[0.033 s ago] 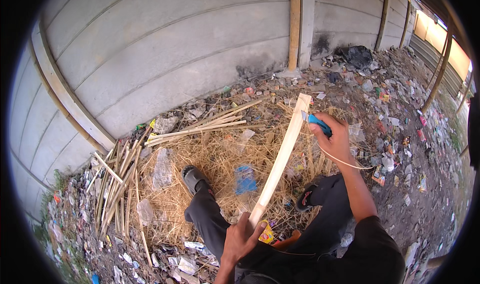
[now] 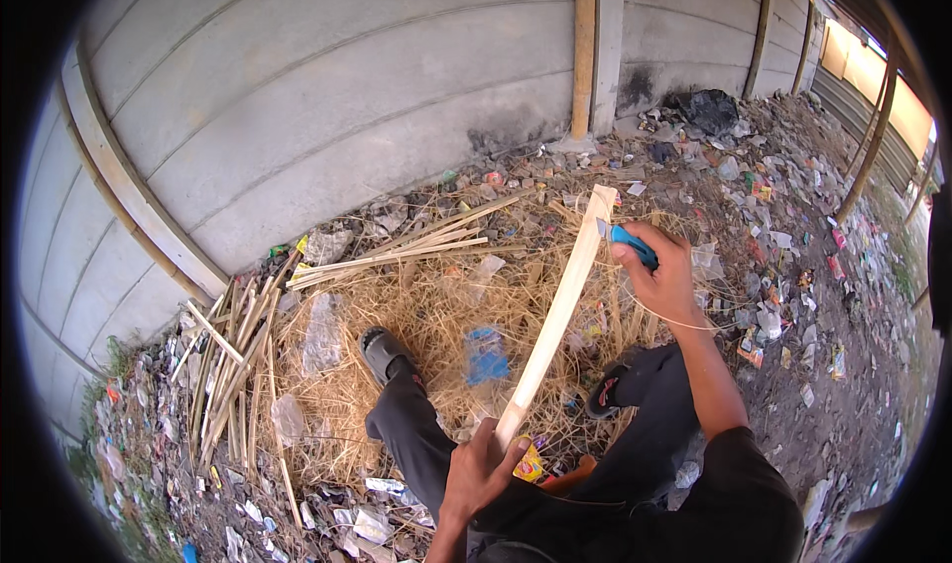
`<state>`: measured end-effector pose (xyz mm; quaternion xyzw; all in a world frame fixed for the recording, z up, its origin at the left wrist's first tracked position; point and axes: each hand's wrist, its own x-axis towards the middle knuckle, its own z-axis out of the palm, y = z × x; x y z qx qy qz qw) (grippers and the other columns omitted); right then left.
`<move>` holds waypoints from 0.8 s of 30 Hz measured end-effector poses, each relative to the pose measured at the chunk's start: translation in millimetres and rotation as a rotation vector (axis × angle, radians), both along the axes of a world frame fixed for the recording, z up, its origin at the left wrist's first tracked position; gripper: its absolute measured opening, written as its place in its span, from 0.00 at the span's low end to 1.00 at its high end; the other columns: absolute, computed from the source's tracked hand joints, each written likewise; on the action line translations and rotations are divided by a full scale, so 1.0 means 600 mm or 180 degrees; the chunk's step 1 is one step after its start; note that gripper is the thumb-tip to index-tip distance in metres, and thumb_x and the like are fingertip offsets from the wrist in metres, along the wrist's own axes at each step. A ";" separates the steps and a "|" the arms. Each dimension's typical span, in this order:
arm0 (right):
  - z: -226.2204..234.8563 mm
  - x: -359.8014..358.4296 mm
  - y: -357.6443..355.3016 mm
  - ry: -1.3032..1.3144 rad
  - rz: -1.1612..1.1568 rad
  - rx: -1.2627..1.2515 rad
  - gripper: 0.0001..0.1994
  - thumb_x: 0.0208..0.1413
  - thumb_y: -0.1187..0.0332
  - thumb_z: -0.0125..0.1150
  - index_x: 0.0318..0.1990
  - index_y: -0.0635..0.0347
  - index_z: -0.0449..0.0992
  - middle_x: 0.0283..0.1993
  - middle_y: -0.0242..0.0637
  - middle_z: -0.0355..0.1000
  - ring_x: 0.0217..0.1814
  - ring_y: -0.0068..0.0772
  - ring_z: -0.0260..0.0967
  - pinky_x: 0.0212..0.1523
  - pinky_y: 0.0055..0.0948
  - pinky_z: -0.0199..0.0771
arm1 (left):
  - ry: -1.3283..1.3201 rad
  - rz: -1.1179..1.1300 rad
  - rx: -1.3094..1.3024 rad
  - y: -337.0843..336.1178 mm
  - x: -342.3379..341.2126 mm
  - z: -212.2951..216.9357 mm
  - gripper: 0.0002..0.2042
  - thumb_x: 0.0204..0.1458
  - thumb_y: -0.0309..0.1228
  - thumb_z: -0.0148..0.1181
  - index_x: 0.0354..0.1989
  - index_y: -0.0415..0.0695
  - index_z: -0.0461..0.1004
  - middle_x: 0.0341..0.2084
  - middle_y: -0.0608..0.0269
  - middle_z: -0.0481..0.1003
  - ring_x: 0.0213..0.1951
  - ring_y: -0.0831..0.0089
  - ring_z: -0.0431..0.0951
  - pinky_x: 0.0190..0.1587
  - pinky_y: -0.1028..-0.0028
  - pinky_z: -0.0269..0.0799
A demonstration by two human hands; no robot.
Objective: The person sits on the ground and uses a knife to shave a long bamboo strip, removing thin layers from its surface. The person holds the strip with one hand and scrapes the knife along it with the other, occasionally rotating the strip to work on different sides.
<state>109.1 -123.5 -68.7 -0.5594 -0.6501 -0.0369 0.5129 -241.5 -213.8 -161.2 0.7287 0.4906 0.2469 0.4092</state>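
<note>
My left hand [image 2: 479, 472] is closed around the near end of a long, pale bamboo slat [image 2: 557, 327]. The slat slants up and away to the right, and a joint line crosses it close to that hand. In my right hand [image 2: 662, 274] is a utility knife [image 2: 635, 246] with a blue handle. Its short blade meets the slat's right edge, a little below the far end. A thin curled shaving [image 2: 662, 315] hangs beside my right wrist.
Straw-like shavings [image 2: 426, 315] cover the ground around my feet, with a blue plastic scrap [image 2: 486, 357] among them. Split bamboo strips [image 2: 233, 365] lie in a pile at left, and more strips [image 2: 397, 256] lie ahead. A concrete panel wall [image 2: 367, 97] stands beyond; litter [image 2: 793, 295] spreads at right.
The thin shaving by my right wrist has shifted slightly. Both hands, the slat and the knife look almost unmoved.
</note>
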 end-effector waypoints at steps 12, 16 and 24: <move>-0.005 0.017 0.001 -0.0059 0.0272 0.0079 0.17 0.61 0.61 0.76 0.48 0.67 0.83 0.35 0.43 0.83 0.30 0.32 0.80 0.32 0.30 0.78 | -0.0793 0.0548 0.0424 0.011 0.068 0.011 0.14 0.67 0.37 0.65 0.49 0.37 0.80 0.16 0.60 0.71 0.16 0.76 0.67 0.23 0.69 0.62; -0.006 0.031 0.007 -0.0103 0.0190 0.0075 0.18 0.60 0.60 0.76 0.48 0.66 0.83 0.36 0.45 0.83 0.31 0.33 0.81 0.33 0.30 0.79 | -0.0584 0.0543 0.0517 0.004 0.067 0.026 0.14 0.67 0.37 0.64 0.48 0.37 0.80 0.14 0.57 0.71 0.15 0.71 0.69 0.23 0.67 0.63; 0.006 0.086 0.101 0.0311 -0.0599 -0.0195 0.20 0.67 0.53 0.68 0.46 0.65 0.86 0.34 0.43 0.84 0.27 0.36 0.76 0.33 0.35 0.76 | -0.0505 0.0524 0.0200 -0.030 0.020 -0.006 0.13 0.68 0.37 0.62 0.47 0.38 0.79 0.15 0.53 0.72 0.16 0.66 0.74 0.24 0.65 0.66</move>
